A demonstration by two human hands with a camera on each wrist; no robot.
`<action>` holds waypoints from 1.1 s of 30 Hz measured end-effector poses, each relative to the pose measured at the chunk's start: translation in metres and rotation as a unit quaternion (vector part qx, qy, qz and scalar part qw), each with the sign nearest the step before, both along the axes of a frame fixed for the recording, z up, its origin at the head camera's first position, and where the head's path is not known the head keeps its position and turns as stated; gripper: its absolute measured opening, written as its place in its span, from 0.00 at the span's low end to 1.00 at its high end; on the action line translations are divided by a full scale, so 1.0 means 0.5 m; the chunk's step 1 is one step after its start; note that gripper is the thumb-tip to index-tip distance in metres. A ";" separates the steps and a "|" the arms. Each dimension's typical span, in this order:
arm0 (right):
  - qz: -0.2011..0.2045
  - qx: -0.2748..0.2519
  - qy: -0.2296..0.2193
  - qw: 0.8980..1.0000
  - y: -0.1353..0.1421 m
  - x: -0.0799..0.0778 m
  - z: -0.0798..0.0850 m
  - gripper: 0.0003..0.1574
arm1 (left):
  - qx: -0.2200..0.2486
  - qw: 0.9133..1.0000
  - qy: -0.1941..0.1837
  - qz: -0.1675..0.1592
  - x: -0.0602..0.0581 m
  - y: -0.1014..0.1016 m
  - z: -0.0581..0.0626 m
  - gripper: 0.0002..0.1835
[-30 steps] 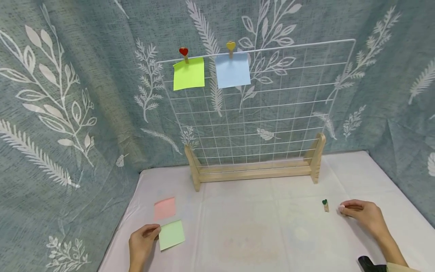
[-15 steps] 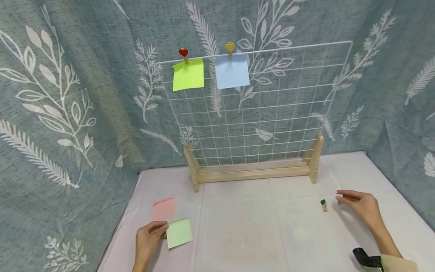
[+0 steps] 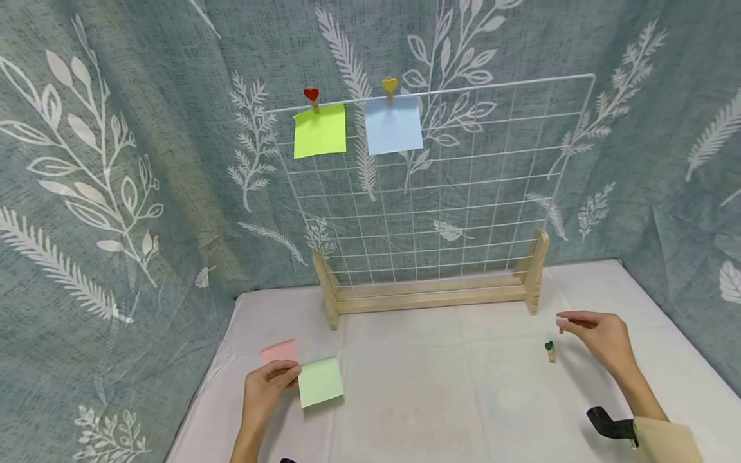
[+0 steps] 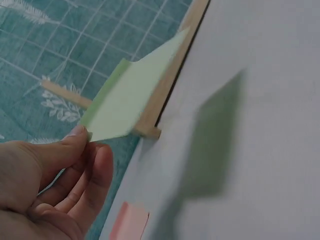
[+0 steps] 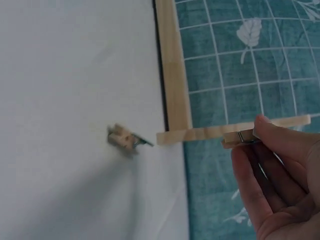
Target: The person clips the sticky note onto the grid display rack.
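Note:
My left hand (image 3: 268,390) pinches a pale green sticky note (image 3: 321,382) by its upper left corner; the left wrist view shows the note (image 4: 130,97) raised over the table, its shadow below. Between thumb and fingertips, my right hand (image 3: 602,337) pinches a small wooden clothespin (image 5: 240,137). A second clothespin, topped by a green heart (image 3: 550,352), lies on the table just below that hand. Under the left fingers a pink sticky note (image 3: 279,351) lies partly hidden on the table.
A white wire grid (image 3: 457,212) in a wooden stand (image 3: 431,299) stands at the back. On its top bar, a red-heart clothespin (image 3: 312,98) holds a lime note (image 3: 320,132) and a yellow-heart clothespin (image 3: 390,89) a blue note (image 3: 393,126). Patterned curtain (image 3: 116,193) surrounds the table.
My left hand has carried the green note right and toward the grid, away from the table's left edge. The right hand has moved left and farther back with its clothespin.

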State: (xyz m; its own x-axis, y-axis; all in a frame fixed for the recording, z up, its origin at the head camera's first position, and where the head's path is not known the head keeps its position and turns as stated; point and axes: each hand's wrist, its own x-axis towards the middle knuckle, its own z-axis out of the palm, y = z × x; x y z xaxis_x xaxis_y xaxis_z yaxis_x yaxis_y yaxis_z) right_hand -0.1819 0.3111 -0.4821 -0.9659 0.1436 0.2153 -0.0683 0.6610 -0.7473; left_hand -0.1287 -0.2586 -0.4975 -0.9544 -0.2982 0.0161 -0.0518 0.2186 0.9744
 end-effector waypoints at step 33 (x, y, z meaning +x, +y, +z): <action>0.065 -0.012 0.088 0.994 -0.096 -0.078 0.164 0.17 | 0.051 0.994 0.040 -0.093 -0.109 0.174 0.071 0.06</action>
